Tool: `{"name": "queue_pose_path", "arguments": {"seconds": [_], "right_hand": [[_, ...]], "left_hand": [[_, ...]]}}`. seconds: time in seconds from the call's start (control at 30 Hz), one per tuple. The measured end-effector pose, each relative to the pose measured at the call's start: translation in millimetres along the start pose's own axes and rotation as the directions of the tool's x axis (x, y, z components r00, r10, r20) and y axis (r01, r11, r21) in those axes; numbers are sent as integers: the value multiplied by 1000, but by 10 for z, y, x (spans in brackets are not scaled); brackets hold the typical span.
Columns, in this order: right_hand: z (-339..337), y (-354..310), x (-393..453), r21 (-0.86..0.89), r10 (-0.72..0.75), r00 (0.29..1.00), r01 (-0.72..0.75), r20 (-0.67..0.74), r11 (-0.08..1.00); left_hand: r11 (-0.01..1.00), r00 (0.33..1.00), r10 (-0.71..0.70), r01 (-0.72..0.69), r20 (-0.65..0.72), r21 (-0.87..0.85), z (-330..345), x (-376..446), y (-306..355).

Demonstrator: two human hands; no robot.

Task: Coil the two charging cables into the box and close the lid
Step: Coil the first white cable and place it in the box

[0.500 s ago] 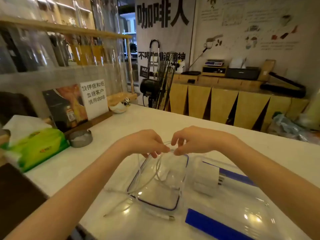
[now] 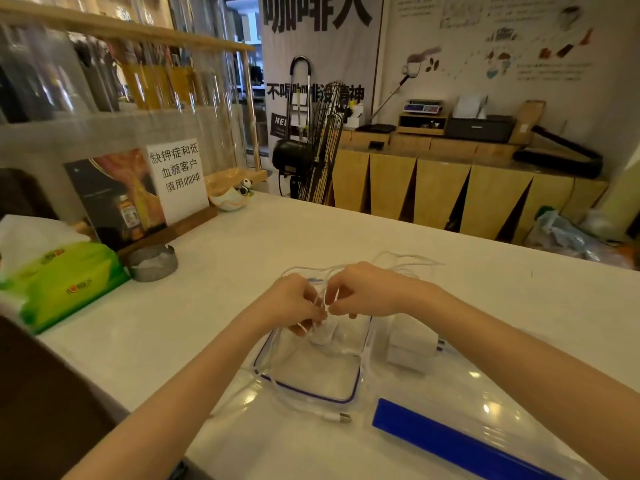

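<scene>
A clear plastic box (image 2: 349,399) with a blue-lined rim stands on the white counter in front of me. My left hand (image 2: 291,299) and my right hand (image 2: 363,291) meet above its far end, both pinching loops of thin white charging cable (image 2: 277,379). Strands hang down into the box and over its left rim. One cable end with a metal plug (image 2: 341,417) lies on the counter just in front of the box. More white cable (image 2: 412,259) trails on the counter behind my right hand. The clear lid with blue clip edge (image 2: 460,441) lies to the right.
Two white charger plugs (image 2: 412,344) sit right of the box. On the left are a green tissue pack (image 2: 59,278), a metal ashtray (image 2: 152,263) and a sign stand (image 2: 180,181). The counter's far edge runs behind; a fan (image 2: 318,143) stands beyond it.
My hands have drawn closer together and lower over the box's far end, gathering more cable loops between them. The view has tilted down slightly.
</scene>
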State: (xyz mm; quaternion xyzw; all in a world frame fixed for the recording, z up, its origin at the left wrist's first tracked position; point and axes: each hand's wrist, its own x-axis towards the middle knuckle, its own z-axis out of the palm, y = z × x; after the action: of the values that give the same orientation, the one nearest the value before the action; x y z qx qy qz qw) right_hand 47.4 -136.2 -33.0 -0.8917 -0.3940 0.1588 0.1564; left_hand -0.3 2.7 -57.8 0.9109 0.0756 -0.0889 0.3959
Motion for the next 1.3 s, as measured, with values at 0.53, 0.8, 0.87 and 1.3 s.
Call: {"name": "queue_pose_path", "arguments": {"seconds": [0.53,0.8,0.87,1.3], "right_hand": [[-261,-95,-284,627,64,996,-16,-54,779],[-333,1,-435,673,153,970,14,-187,739],[-373,6,-480,693,175,964,12,-198,720],[-613,4,-745,693,283,790,232,-544,683]], "left_hand": [[890,973,105,-183,-203,-417,-336,-24,378],[922,992,-1,-47,-124,-385,-165,5,423],[951,993,12,-48,-118,-305,-154,0,490],[653,880,428,-458,-205,-604,-73,-89,1133]]}}
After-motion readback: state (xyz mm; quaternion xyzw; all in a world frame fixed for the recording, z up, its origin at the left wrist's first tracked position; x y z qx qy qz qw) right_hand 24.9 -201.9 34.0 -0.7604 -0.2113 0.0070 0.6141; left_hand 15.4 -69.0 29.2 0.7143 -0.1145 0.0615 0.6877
